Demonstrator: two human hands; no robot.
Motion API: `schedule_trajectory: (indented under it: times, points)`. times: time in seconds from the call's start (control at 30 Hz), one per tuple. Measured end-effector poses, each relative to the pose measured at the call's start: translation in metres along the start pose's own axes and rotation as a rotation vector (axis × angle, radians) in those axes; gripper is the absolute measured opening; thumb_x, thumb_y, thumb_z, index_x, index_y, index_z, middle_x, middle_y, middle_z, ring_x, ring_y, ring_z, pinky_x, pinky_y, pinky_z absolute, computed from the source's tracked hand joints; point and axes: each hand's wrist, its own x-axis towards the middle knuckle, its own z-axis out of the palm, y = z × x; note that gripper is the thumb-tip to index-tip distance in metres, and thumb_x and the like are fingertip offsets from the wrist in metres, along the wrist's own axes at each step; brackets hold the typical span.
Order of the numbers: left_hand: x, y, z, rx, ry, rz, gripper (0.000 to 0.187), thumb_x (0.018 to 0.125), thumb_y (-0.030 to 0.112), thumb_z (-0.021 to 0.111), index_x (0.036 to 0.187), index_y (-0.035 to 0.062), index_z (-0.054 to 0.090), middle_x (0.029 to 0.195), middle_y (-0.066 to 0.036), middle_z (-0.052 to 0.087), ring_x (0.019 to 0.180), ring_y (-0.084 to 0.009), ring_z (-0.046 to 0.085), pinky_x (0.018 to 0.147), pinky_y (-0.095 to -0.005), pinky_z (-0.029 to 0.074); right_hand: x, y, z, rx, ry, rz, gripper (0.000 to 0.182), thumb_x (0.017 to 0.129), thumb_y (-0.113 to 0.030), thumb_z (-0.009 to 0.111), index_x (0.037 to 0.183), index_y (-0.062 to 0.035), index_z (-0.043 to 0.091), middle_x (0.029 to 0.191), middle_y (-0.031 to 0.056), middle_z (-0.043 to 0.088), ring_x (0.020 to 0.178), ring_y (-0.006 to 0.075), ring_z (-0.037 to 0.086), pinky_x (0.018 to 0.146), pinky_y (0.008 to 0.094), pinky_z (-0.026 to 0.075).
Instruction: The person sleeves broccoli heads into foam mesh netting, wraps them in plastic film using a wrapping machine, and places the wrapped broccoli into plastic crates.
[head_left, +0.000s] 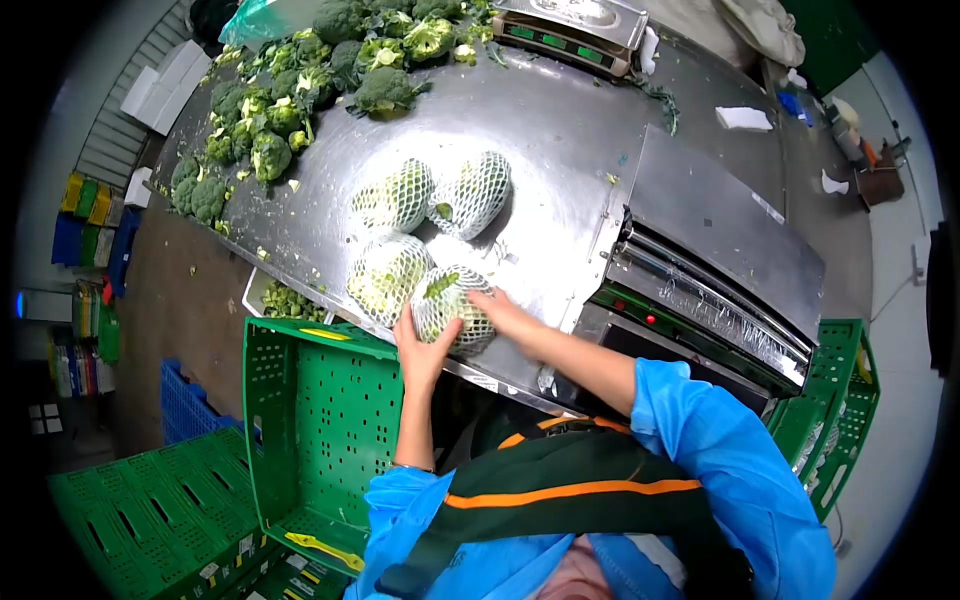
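Observation:
Near the front edge of a metal table (560,130), both hands are on one round, pale green vegetable head in a white foam net (450,305). My left hand (422,352) cups its near left side, thumb and fingers apart around it. My right hand (503,312) presses its fingers on the right side. A green leaf shows on top of this head. Three more heads in foam nets lie close by: a netted head (388,275) just to the left, another netted head (392,195) behind it, and a third netted head (472,195) at the back right.
A pile of broccoli (290,95) covers the table's back left. A scale (570,40) stands at the back, and a film wrapping machine (710,260) on the right. An upright green crate (320,430) stands at the left front, beside stacked green crates (150,500).

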Motion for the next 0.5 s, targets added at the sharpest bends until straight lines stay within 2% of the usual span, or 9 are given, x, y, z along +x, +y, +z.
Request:
schedule_trajectory:
  times: [0.07, 0.1, 0.17, 0.2, 0.23, 0.33, 0.37, 0.43, 0.5]
  points:
    - [0.008, -0.012, -0.013, -0.203, -0.016, -0.062, 0.073, 0.07, 0.031, 0.073, 0.125, -0.0044, 0.039, 0.118, -0.02, 0.048, 0.11, -0.027, 0.046, 0.092, -0.0355, 0.038, -0.033, -0.023, 0.017, -0.489, 0.171, -0.082, 0.092, 0.075, -0.056, 0.053, 0.134, 0.0049, 0.018, 0.126, 0.0328, 0.032, 0.121, 0.0445, 0.03, 0.099, 0.0455, 0.027]
    - [0.009, 0.019, -0.031, -0.321, -0.077, -0.054, 0.067, 0.074, 0.028, 0.069, 0.124, -0.0047, 0.039, 0.115, -0.019, 0.05, 0.105, -0.0252, 0.05, 0.089, -0.0339, 0.04, -0.049, -0.027, 0.003, -0.512, 0.144, -0.257, 0.088, 0.075, -0.056, 0.055, 0.135, 0.0005, 0.022, 0.121, 0.0319, 0.035, 0.116, 0.0456, 0.034, 0.097, 0.0482, 0.028]
    - [0.0, 0.118, -0.064, -0.518, -0.273, 0.018, 0.059, 0.079, 0.023, 0.064, 0.125, -0.0048, 0.039, 0.111, -0.017, 0.054, 0.098, -0.0217, 0.055, 0.083, -0.0311, 0.044, -0.106, -0.064, -0.035, -0.579, 0.195, -0.518, 0.086, 0.074, -0.055, 0.058, 0.134, -0.0026, 0.026, 0.12, 0.0298, 0.035, 0.113, 0.0409, 0.037, 0.096, 0.0456, 0.029]
    - [0.001, 0.162, -0.063, -0.585, -0.407, 0.102, 0.056, 0.081, 0.021, 0.061, 0.125, -0.0047, 0.039, 0.11, -0.017, 0.055, 0.094, -0.0201, 0.057, 0.08, -0.0299, 0.046, -0.138, -0.085, -0.053, -0.651, 0.409, -0.678, 0.081, 0.074, -0.052, 0.061, 0.132, -0.0045, 0.031, 0.118, 0.0272, 0.037, 0.113, 0.0381, 0.036, 0.097, 0.0445, 0.028]
    - [0.002, 0.199, -0.052, -0.548, -0.519, 0.195, 0.06, 0.081, 0.024, 0.062, 0.127, -0.0039, 0.036, 0.109, -0.017, 0.055, 0.094, -0.0193, 0.057, 0.079, -0.0294, 0.047, -0.152, -0.092, -0.077, -0.487, 0.563, -0.822, 0.075, 0.075, -0.047, 0.062, 0.13, -0.0044, 0.032, 0.117, 0.0244, 0.039, 0.116, 0.0351, 0.033, 0.097, 0.0434, 0.03]
    - [0.009, 0.278, 0.039, -0.531, -0.716, 0.371, 0.074, 0.079, 0.039, 0.06, 0.133, -0.0002, 0.027, 0.114, -0.02, 0.053, 0.097, -0.0253, 0.057, 0.081, -0.0328, 0.046, -0.215, -0.122, -0.145, 0.331, 0.509, -0.756, 0.064, 0.079, -0.035, 0.061, 0.127, -0.0055, 0.03, 0.112, 0.016, 0.045, 0.102, 0.0233, 0.048, 0.086, 0.0344, 0.043]
    - [0.007, 0.298, 0.076, -0.406, -0.714, 0.578, 0.074, 0.081, 0.042, 0.057, 0.135, 0.0048, 0.024, 0.109, -0.02, 0.055, 0.089, -0.023, 0.058, 0.071, -0.0314, 0.048, -0.225, -0.117, -0.172, 0.295, 0.624, -0.757, 0.062, 0.079, -0.032, 0.061, 0.125, -0.0044, 0.03, 0.111, 0.0151, 0.047, 0.098, 0.0215, 0.05, 0.083, 0.0319, 0.044]
    - [-0.001, 0.319, 0.148, -0.214, -0.8, 0.782, 0.076, 0.081, 0.048, 0.055, 0.138, 0.0118, 0.019, 0.107, -0.022, 0.055, 0.084, -0.0227, 0.058, 0.066, -0.0324, 0.049, -0.227, -0.093, -0.235, 0.222, 0.83, -0.72, 0.061, 0.079, -0.029, 0.06, 0.124, -0.0017, 0.029, 0.109, 0.0143, 0.048, 0.096, 0.019, 0.052, 0.079, 0.0287, 0.044]
    - [-0.012, 0.322, 0.197, -0.124, -0.905, 0.788, 0.079, 0.08, 0.05, 0.056, 0.139, 0.0129, 0.018, 0.108, -0.023, 0.055, 0.091, -0.0263, 0.056, 0.073, -0.0361, 0.048, -0.226, -0.07, -0.278, 0.127, 1.005, -0.571, 0.062, 0.077, -0.029, 0.059, 0.123, 0.0014, 0.03, 0.109, 0.0149, 0.049, 0.098, 0.0186, 0.051, 0.079, 0.0295, 0.043]
